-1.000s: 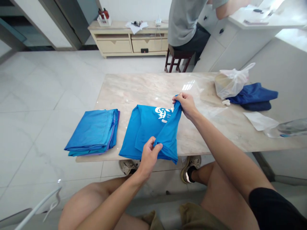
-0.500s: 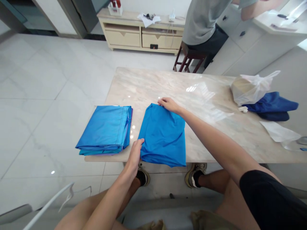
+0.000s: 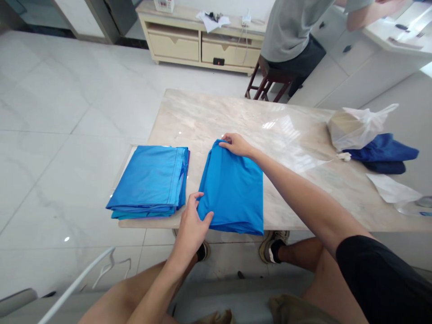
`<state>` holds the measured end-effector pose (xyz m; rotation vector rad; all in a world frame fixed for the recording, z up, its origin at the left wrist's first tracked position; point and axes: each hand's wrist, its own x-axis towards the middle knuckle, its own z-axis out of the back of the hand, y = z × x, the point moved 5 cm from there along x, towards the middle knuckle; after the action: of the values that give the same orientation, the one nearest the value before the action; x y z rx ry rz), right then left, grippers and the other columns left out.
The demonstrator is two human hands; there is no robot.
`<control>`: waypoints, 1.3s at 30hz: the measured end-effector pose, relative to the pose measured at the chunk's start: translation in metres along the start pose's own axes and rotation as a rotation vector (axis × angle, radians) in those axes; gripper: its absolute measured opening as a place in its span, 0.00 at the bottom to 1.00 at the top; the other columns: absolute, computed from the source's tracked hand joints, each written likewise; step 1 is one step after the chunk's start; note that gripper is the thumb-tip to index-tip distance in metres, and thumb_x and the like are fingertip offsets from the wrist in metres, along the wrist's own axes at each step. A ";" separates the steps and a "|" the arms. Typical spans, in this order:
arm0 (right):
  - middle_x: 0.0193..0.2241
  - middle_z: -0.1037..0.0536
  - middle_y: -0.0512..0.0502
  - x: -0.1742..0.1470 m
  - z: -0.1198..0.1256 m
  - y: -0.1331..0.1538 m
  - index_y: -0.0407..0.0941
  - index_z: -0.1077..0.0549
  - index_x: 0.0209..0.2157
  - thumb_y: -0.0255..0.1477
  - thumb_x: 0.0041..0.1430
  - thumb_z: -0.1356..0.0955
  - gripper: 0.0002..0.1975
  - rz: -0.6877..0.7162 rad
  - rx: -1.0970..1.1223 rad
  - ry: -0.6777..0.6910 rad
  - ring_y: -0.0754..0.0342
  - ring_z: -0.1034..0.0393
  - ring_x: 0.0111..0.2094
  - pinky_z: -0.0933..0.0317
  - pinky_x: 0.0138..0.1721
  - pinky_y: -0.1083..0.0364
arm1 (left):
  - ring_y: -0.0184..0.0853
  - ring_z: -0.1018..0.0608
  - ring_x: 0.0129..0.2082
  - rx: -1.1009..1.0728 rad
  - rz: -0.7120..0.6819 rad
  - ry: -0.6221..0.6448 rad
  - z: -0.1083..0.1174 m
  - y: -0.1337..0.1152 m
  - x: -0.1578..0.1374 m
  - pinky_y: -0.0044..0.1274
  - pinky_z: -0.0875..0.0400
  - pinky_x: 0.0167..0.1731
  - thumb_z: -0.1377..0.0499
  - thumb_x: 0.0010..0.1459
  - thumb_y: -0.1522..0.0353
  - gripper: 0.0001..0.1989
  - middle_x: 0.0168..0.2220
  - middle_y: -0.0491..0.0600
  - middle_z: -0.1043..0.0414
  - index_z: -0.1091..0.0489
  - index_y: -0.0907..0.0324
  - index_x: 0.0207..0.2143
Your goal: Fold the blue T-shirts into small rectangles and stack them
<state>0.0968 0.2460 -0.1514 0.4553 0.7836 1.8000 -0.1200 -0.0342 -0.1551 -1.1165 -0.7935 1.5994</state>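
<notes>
A folded bright blue cloth (image 3: 236,189) lies at the near edge of the marble-patterned table. My right hand (image 3: 236,145) pinches its far left corner between thumb and fingers, and the cloth lifts slightly there. At the near left side of the cloth is my left hand (image 3: 194,220), thumb and forefinger spread apart and touching the fabric; its other fingers are partly hidden. To the left sits a neat stack of folded blue fabric (image 3: 148,177), with a purple edge showing on its right side.
The table (image 3: 209,108) carries a white plastic bag (image 3: 354,128), dark blue cloth (image 3: 381,155) and white paper (image 3: 393,186) on its right. A person (image 3: 290,31) sits on a wooden stool (image 3: 270,76) beyond. A low cabinet (image 3: 173,45) stands against the wall.
My left hand has turned, its thumb moving out over the cloth and apart from the forefinger. My right hand now grips the cloth's far corner, and the left edge has straightened.
</notes>
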 end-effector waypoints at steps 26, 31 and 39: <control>0.64 0.23 0.27 -0.128 0.022 0.011 0.40 0.24 0.61 0.31 0.78 0.39 0.19 0.075 -0.465 -0.217 0.33 0.30 0.65 0.36 0.66 0.35 | 0.52 0.24 0.64 0.857 -0.692 0.029 -0.026 -0.051 -0.010 0.42 0.27 0.63 0.42 0.75 0.67 0.23 0.65 0.61 0.26 0.33 0.59 0.69; 0.50 0.20 0.36 -0.248 -0.022 0.036 0.47 0.23 0.54 0.37 0.81 0.38 0.14 0.133 -0.330 -0.125 0.39 0.26 0.51 0.30 0.56 0.41 | 0.48 0.20 0.52 0.937 -0.569 0.196 -0.037 -0.044 0.006 0.38 0.23 0.52 0.46 0.78 0.65 0.17 0.54 0.58 0.22 0.26 0.59 0.62; 0.43 0.20 0.42 -0.348 -0.057 0.048 0.47 0.25 0.45 0.31 0.77 0.30 0.03 0.141 -0.388 -0.070 0.43 0.28 0.45 0.36 0.45 0.47 | 0.54 0.20 0.57 1.195 -0.374 0.251 -0.027 -0.048 0.023 0.39 0.22 0.52 0.47 0.79 0.62 0.30 0.58 0.62 0.25 0.41 0.61 0.78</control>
<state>0.1524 -0.1052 -0.1366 0.3194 0.3467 1.9986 -0.0804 0.0011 -0.1288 -0.2439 0.1767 1.2241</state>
